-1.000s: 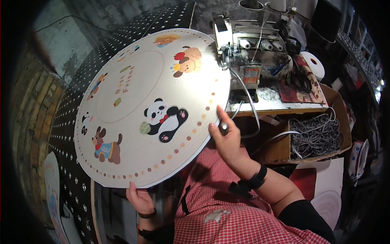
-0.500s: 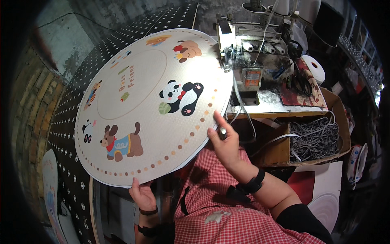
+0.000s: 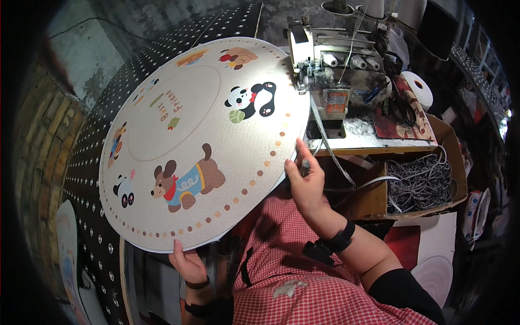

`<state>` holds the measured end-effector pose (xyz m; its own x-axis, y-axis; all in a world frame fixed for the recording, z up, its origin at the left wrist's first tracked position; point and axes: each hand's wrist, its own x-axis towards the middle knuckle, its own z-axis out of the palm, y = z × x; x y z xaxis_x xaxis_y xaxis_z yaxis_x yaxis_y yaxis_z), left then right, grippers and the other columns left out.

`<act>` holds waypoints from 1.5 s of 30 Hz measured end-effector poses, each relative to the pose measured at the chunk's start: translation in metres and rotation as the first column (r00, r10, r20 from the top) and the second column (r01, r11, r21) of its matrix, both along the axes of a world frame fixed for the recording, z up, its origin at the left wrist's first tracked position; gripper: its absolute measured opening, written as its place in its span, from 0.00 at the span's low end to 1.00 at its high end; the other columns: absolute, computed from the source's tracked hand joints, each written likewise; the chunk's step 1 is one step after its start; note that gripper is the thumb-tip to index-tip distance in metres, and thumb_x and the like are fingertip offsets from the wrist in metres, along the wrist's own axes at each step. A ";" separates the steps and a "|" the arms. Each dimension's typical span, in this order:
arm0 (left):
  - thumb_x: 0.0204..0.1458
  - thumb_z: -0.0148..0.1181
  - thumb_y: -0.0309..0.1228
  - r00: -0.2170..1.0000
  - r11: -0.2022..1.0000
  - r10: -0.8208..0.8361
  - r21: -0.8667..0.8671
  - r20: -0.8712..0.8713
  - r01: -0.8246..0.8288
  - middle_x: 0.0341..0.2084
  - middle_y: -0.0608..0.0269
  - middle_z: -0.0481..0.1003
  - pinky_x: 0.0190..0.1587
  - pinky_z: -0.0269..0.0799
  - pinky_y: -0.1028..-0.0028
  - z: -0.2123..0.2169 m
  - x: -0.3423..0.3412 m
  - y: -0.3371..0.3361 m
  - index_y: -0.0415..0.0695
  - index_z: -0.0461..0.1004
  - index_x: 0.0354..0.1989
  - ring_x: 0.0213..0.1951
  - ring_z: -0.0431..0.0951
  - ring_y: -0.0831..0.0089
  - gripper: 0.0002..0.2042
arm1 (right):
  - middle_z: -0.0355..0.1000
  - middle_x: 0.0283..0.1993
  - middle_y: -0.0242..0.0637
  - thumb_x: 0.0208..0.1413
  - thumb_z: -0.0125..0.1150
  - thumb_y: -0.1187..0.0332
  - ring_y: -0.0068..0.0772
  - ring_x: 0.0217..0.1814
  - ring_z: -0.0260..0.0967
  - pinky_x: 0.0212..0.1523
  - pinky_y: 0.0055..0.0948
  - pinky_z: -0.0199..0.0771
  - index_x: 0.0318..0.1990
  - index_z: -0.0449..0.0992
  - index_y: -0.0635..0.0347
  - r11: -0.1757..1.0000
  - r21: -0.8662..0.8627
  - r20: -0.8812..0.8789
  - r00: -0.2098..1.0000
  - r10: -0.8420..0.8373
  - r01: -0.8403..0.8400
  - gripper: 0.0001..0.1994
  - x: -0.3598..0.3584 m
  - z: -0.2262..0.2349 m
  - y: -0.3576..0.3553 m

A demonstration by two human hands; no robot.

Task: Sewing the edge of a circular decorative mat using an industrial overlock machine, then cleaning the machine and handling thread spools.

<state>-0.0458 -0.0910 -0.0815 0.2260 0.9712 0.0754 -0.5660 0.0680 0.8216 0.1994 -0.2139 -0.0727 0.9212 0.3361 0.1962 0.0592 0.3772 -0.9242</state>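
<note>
Head view: cardboard box (image 3: 374, 200) holds what looks like grey cord (image 3: 420, 181).

Both hands, left hand (image 3: 188, 264) and right hand (image 3: 304, 181), grip a round animal-print mat (image 3: 200, 141) at its edge.

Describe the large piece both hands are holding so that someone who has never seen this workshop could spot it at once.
Start at the grey sewing machine at top centre; the piece's far edge sits against it. It is the round mat, cream and printed with cartoon dogs and pandas inside a dotted border. The left hand grips its near rim and the right hand its right edge. The black dotted surface underneath is darker and larger.
</note>
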 end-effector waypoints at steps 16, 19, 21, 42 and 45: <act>0.51 0.44 0.25 0.990 0.990 -0.098 0.092 -0.103 0.108 0.49 0.51 0.64 0.53 0.62 0.64 -0.004 0.003 -0.017 0.31 0.57 0.53 0.50 0.66 0.62 0.19 | 0.61 0.56 0.46 0.50 0.53 0.78 0.30 0.57 0.59 0.54 0.24 0.59 0.58 0.57 0.65 0.991 -0.133 0.170 0.984 0.044 -0.022 0.25 -0.020 -0.005 0.001; 0.51 0.44 0.23 0.995 0.996 -0.091 -0.013 0.030 0.091 0.49 0.50 0.64 0.53 0.62 0.64 -0.006 -0.008 -0.007 0.31 0.57 0.53 0.50 0.66 0.62 0.19 | 0.62 0.55 0.46 0.51 0.52 0.77 0.29 0.55 0.60 0.53 0.24 0.60 0.57 0.58 0.64 0.992 -0.112 0.053 0.996 0.067 -0.061 0.24 -0.006 0.007 -0.004; 0.53 0.43 0.28 0.997 0.997 -0.066 0.027 -0.028 0.067 0.51 0.52 0.63 0.53 0.63 0.63 -0.006 -0.014 -0.001 0.33 0.56 0.54 0.52 0.65 0.63 0.20 | 0.62 0.55 0.47 0.51 0.52 0.77 0.29 0.55 0.60 0.53 0.24 0.60 0.58 0.58 0.64 0.991 -0.132 0.055 0.998 0.037 -0.029 0.24 -0.010 0.006 -0.006; 0.54 0.44 0.32 0.999 0.998 -0.045 -0.049 -0.010 0.045 0.49 0.55 0.65 0.51 0.64 0.65 -0.004 -0.022 0.014 0.35 0.58 0.53 0.49 0.67 0.65 0.20 | 0.63 0.53 0.48 0.51 0.52 0.77 0.28 0.54 0.61 0.53 0.24 0.60 0.55 0.60 0.68 0.999 -0.016 0.003 0.999 0.033 -0.033 0.22 0.002 0.008 -0.007; 0.54 0.45 0.33 0.976 0.990 -0.010 0.133 -0.216 0.039 0.49 0.56 0.66 0.51 0.65 0.65 -0.005 -0.025 0.020 0.37 0.60 0.53 0.49 0.67 0.65 0.19 | 0.65 0.52 0.47 0.51 0.52 0.77 0.29 0.54 0.61 0.53 0.24 0.60 0.55 0.61 0.68 0.987 -0.137 0.172 0.983 -0.059 0.083 0.22 -0.009 0.005 -0.006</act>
